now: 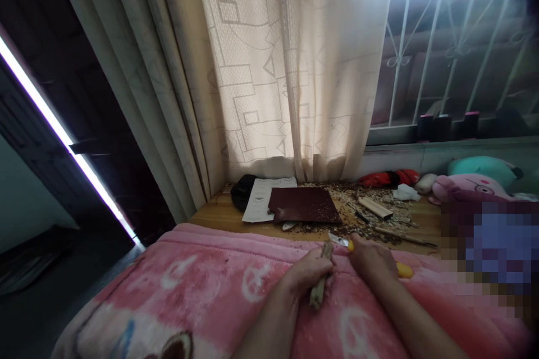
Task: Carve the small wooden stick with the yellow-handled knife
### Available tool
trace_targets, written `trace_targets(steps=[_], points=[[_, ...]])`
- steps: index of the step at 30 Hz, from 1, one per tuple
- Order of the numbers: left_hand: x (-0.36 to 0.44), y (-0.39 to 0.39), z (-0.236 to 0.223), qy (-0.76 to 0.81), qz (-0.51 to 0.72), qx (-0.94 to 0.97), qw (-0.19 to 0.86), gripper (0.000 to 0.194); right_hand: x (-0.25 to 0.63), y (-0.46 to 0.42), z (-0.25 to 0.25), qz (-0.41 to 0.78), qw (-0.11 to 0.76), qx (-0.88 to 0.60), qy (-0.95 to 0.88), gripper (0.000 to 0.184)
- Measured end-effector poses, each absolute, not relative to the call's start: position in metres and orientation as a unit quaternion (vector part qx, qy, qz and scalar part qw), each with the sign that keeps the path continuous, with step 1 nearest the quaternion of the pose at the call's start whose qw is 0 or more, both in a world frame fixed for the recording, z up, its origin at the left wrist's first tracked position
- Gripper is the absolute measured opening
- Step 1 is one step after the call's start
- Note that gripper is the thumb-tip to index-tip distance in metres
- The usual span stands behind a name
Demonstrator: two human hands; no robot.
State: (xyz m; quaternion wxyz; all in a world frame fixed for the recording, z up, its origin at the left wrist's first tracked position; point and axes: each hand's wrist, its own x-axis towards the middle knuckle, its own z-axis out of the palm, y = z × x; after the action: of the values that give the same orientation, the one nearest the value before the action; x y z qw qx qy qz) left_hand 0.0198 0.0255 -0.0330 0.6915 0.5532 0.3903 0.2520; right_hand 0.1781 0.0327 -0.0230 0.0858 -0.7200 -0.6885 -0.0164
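**Hold firm, cut clear**

Head view: your left hand (310, 270) is closed round the rough stick (317, 296), which slants over the pink blanket (210, 269). Your right hand (373, 261) is wrapped round the yellow-handled knife (338, 240), its blade pointing toward the stick's far end; whether the edge touches the wood, I can't tell. To shave well, place your left thumb behind the cutting line and take thin strokes away from that hand. The blanket looks too soft to brace against; the wooden tabletop (219, 214) beyond, partly strewn with chips (349, 196), would likely serve better.
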Motion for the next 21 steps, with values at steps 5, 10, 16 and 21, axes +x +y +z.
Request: trace_targets(steps=[5,10,16,21], points=[[0.021,0.024,-0.024,0.375,0.263,0.537,0.708,0.017,0.183,0.035,-0.022,-0.014,0.095,-0.732,-0.674,0.016],[0.023,0.027,-0.025,0.374,0.268,0.534,0.709,0.01,0.179,0.03,-0.023,-0.052,0.112,-0.714,-0.69,0.015],[0.026,0.028,-0.024,0.386,0.257,0.546,0.698,0.009,0.174,0.025,-0.023,-0.065,0.127,-0.676,-0.723,0.014],[0.028,0.027,-0.022,0.401,0.24,0.552,0.69,0.009,0.172,0.024,-0.022,-0.061,0.12,-0.674,-0.726,0.015]])
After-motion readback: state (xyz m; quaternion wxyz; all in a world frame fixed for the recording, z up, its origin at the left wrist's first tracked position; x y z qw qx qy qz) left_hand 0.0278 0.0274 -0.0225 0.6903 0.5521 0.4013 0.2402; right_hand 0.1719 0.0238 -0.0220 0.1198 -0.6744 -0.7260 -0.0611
